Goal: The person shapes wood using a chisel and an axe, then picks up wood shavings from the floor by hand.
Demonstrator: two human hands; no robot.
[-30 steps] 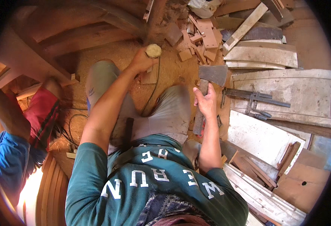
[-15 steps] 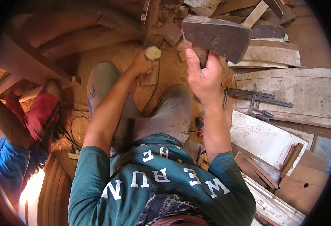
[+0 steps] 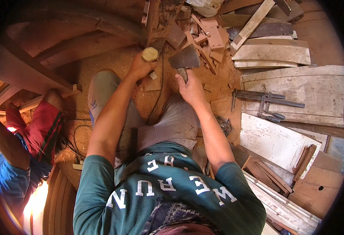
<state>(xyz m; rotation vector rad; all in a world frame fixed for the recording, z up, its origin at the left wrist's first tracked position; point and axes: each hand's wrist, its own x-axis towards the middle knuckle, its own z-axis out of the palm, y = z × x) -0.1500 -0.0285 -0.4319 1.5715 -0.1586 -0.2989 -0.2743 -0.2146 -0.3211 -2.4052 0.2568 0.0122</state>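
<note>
My left hand (image 3: 140,67) grips an upright wooden piece with a pale, rounded top (image 3: 150,54) above a small flat block (image 3: 152,83) on the sawdust-covered floor (image 3: 80,62). To its right, my right hand (image 3: 189,88) is closed on the handle of an axe, just below its broad dark head (image 3: 184,58), which is held beside the wooden piece without touching it. A thin cord (image 3: 158,103) runs between my knees.
Pink wood offcuts (image 3: 213,33) and pale boards (image 3: 273,55) are piled at the upper right. Metal clamps (image 3: 265,102) lie on a wide panel at the right. Wooden framework (image 3: 39,74) rises at the upper left. Another person in red shorts (image 3: 39,129) sits at the left.
The axe rose toward my face half a second ago and is now lower and further left, near the wooden piece. My left hand has shifted slightly left.
</note>
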